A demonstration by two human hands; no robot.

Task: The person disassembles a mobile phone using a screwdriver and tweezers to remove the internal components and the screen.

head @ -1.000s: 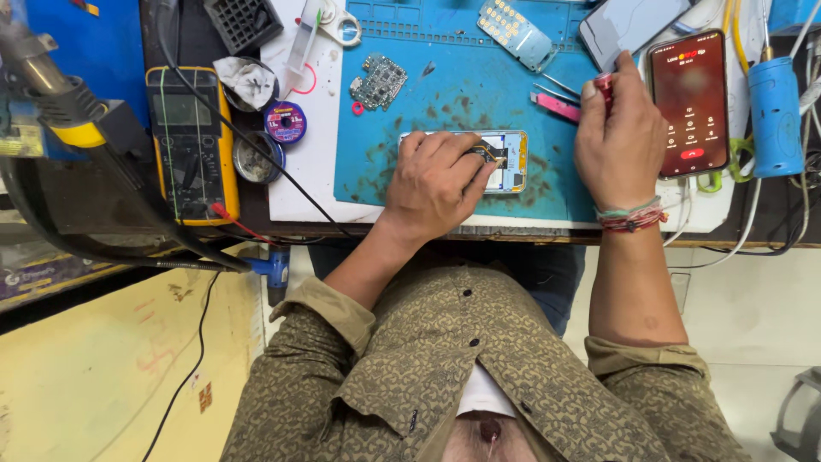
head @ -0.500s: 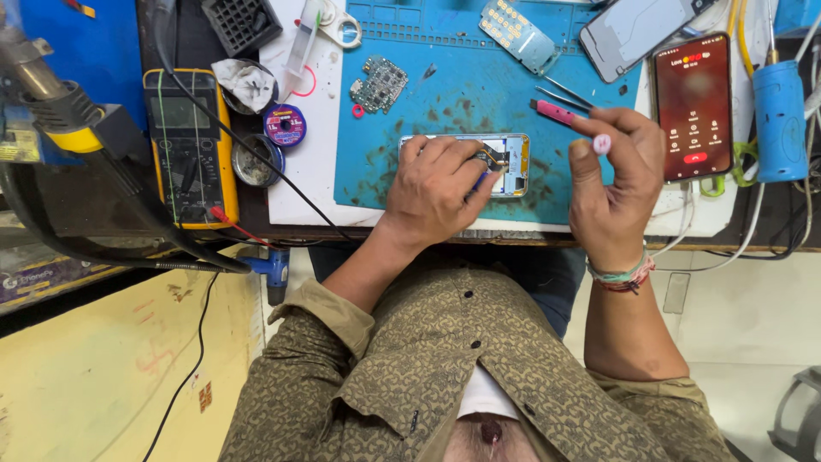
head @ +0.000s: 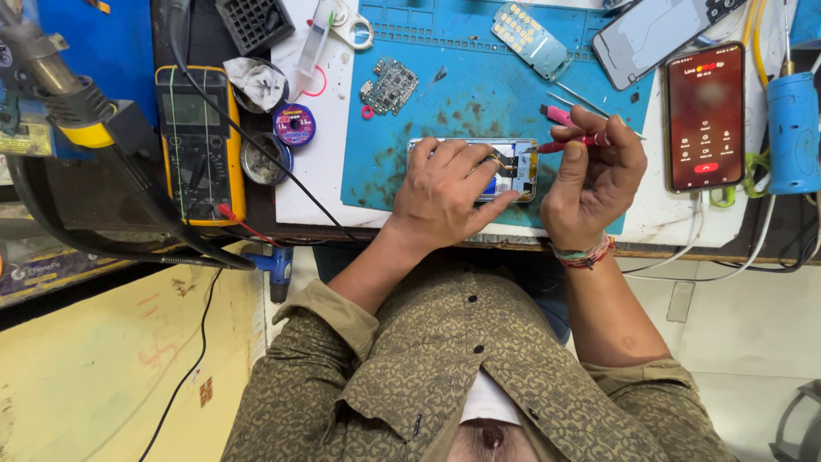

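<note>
While the left hand (head: 445, 192) lies flat w/ fingers (head: 466, 162) spread over the opened phone (head: 513, 167), pinning it to the blue mat (head: 462, 94), the right hand (head: 590, 184) has its fingers curled shut on a pink-handled tool (head: 569, 144), tip touching the phone's right end just beyond the left fingertips. Past the right fingers lies a lit phone w/ red screen (head: 705, 115); beyond the left fingers, a small circuit board (head: 389, 85), solder spool (head: 295, 126) & yellow multimeter (head: 198, 141) on the table (head: 321, 184).
</note>
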